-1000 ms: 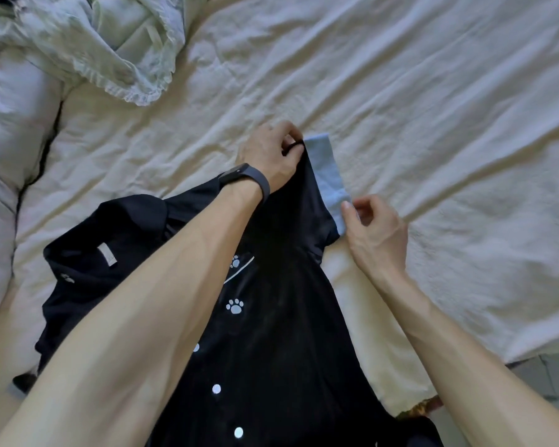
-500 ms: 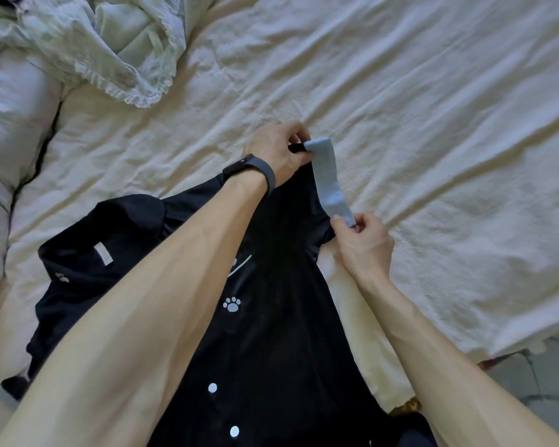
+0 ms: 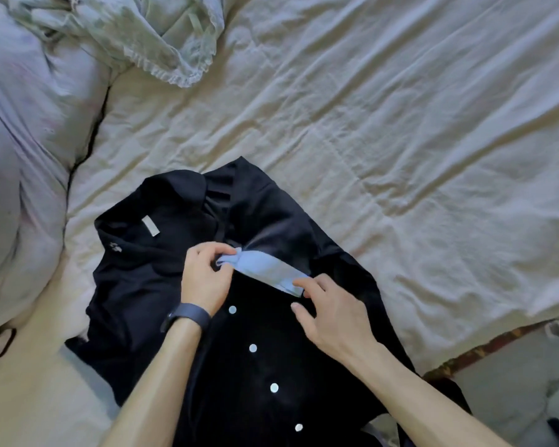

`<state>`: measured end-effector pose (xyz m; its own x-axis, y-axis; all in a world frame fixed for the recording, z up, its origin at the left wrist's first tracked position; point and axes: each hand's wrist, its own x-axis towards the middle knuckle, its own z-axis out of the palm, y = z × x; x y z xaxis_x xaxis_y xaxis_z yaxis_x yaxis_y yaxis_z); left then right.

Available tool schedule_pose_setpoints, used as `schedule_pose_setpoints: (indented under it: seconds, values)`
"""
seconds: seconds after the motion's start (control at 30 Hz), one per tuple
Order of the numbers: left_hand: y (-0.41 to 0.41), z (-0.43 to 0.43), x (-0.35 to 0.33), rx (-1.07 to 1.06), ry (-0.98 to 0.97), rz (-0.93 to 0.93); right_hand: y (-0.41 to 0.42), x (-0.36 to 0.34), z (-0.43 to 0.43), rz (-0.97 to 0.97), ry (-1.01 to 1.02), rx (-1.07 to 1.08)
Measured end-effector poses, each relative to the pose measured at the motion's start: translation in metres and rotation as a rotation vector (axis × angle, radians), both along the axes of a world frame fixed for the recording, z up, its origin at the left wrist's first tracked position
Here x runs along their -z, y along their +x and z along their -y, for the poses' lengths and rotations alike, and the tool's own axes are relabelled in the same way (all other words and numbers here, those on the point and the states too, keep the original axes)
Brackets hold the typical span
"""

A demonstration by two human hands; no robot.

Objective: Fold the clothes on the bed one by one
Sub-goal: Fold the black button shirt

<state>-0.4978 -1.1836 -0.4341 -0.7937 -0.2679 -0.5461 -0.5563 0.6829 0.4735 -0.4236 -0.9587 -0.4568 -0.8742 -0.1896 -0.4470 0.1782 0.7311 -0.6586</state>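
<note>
Head view: a dark shirt (image 3: 149, 279) of smooth, faintly glossy cloth lies front-up on the bed (image 3: 400, 140), with its collar toward the far side and its hem running off the near edge. A row of small round white buttons (image 3: 253, 348) runs down the front, and a narrow white label (image 3: 150, 225) sits inside the collar. One sleeve is drawn across the chest and ends in a pale blue cuff (image 3: 265, 269), a flat band lying aslant. The left hand (image 3: 204, 279), wearing a dark wristband (image 3: 188, 316), pinches the bunched end of the cuff between thumb and fingers. The right hand (image 3: 333, 314) covers the other end with its fingertips, thumb apart below; whether it grips or merely presses cannot be told. The hands are apart, one at each end of the cuff. The bed sheet is cream and finely creased. A pale green, ruffle-edged garment (image 3: 162, 37) lies crumpled at the far left, and a soft lilac pillow (image 3: 20, 156) bulges along the left.
</note>
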Motion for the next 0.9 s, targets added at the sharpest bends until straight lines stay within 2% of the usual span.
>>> schedule_pose_setpoints:
  seconds: [0.03, 0.07, 0.17, 0.27, 0.33, 0.43, 0.53, 0.67, 0.83, 0.9]
  values:
    - [0.008, 0.009, 0.004, 0.006, -0.045, 0.067, 0.004, 0.000, 0.001, 0.137, 0.014, 0.007]
    - [0.009, 0.012, 0.005, -0.013, -0.069, 0.100, 0.003, -0.002, 0.000, 0.244, 0.010, 0.101]
    - [-0.023, 0.004, 0.004, -0.092, -0.044, 0.011, -0.009, -0.001, -0.007, 0.448, -0.082, 0.534]
    - [-0.069, -0.014, 0.010, -0.150, 0.004, 0.008, -0.028, 0.001, -0.008, 0.671, -0.318, 0.883]
    - [-0.095, -0.022, 0.015, -0.137, -0.005, 0.099, -0.041, -0.001, -0.003, 0.851, -0.511, 1.119]
    - [-0.122, -0.023, 0.021, -0.051, -0.093, 0.231, -0.052, -0.001, 0.004, 1.024, -0.722, 1.319]
    - [-0.137, -0.020, 0.024, 0.010, -0.112, 0.268, -0.054, 0.005, 0.011, 1.049, -0.798, 1.432]
    - [-0.146, -0.011, 0.034, 0.001, -0.042, 0.153, -0.049, 0.016, 0.004, 0.896, -0.730, 1.500]
    - [-0.156, -0.015, 0.051, 0.029, -0.023, 0.131, -0.045, 0.015, -0.003, 0.852, -0.721, 1.436]
    - [-0.159, -0.016, 0.054, -0.040, 0.077, 0.136, -0.047, 0.013, -0.001, 0.839, -0.713, 1.385]
